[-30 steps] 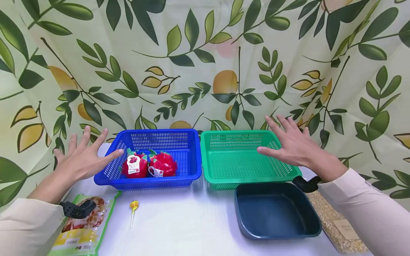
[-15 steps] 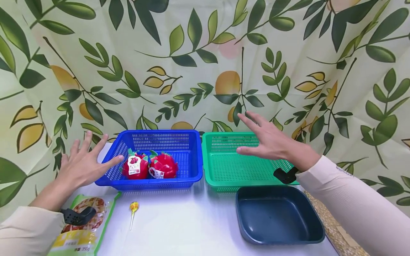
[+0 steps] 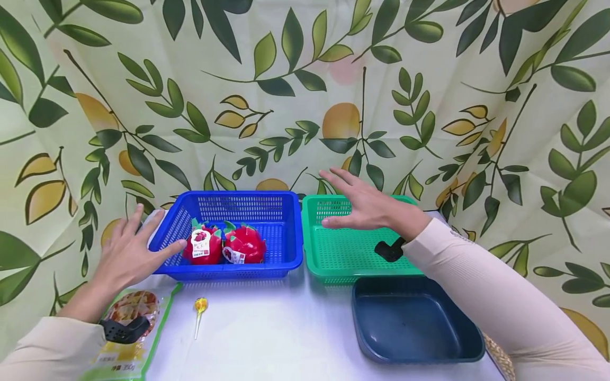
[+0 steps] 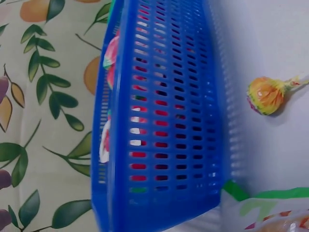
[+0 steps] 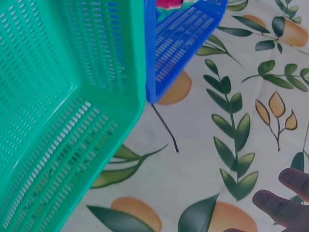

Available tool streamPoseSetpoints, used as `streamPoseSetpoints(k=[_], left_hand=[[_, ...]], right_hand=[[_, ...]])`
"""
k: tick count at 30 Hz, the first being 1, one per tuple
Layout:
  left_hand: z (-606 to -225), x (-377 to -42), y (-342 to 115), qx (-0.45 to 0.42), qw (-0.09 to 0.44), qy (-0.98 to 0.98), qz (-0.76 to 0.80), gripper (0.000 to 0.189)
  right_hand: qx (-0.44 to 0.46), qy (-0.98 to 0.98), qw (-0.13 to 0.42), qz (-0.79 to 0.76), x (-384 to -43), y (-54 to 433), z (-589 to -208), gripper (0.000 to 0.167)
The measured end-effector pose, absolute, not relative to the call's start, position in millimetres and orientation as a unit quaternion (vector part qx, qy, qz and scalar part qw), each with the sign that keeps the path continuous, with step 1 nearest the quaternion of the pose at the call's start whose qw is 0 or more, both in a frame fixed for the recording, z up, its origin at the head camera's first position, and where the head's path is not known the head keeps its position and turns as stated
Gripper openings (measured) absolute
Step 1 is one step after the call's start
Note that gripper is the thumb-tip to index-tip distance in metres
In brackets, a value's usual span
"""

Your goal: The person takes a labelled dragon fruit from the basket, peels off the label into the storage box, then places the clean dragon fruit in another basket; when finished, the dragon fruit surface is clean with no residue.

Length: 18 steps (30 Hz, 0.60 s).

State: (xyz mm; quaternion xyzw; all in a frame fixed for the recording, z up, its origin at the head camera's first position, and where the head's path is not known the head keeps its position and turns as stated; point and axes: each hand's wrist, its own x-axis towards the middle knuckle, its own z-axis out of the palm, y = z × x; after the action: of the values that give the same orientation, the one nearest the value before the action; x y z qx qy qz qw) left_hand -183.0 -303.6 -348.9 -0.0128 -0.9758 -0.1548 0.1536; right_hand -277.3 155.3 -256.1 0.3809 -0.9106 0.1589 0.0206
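My left hand (image 3: 131, 251) hovers with spread fingers at the left end of the blue basket (image 3: 281, 267), holding nothing. Two red dragon fruits with paper labels, one on the left (image 3: 205, 247) and one on the right (image 3: 245, 246), sit side by side in that basket. Over the green basket (image 3: 316, 272) my right hand (image 3: 364, 203) is held in the air, its fingers extended and nothing in them. Only fingertips (image 5: 277, 205) of the right hand show in the right wrist view. Through the slots of the blue basket (image 4: 159, 145), the left wrist view shows red fruit.
A yellow-wrapped lollipop (image 3: 200, 305) lies on the white table (image 3: 267, 328). Below the left wrist is a green-edged food packet (image 3: 128, 317). A dark blue bin (image 3: 414, 323) stands before the green basket. Leaf-patterned cloth (image 3: 286, 106) hangs behind.
My right hand has moved left, from the right end of the green basket to above its left and middle part. The left hand has shifted only slightly; baskets and fruits stay put.
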Motion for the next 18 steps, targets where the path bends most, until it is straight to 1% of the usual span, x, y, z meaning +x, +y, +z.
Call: streamPoseSetpoints(k=[4, 10, 18], left_hand=[[-355, -184, -304, -0.02, 0.171, -0.97, -0.169, 0.09], [-367, -182, -306, -0.023, 0.173, -0.964, -0.202, 0.085], [-386, -185, -306, -0.029, 0.189, -0.953, -0.233, 0.078]], right_hand=[[0.38, -0.91, 0.012, 0.163, -285, 143, -261, 0.097], [0.379, -0.909, -0.007, 0.172, -297, 120, -268, 0.097], [0.384, -0.903, -0.048, 0.187, -315, 87, -276, 0.097]])
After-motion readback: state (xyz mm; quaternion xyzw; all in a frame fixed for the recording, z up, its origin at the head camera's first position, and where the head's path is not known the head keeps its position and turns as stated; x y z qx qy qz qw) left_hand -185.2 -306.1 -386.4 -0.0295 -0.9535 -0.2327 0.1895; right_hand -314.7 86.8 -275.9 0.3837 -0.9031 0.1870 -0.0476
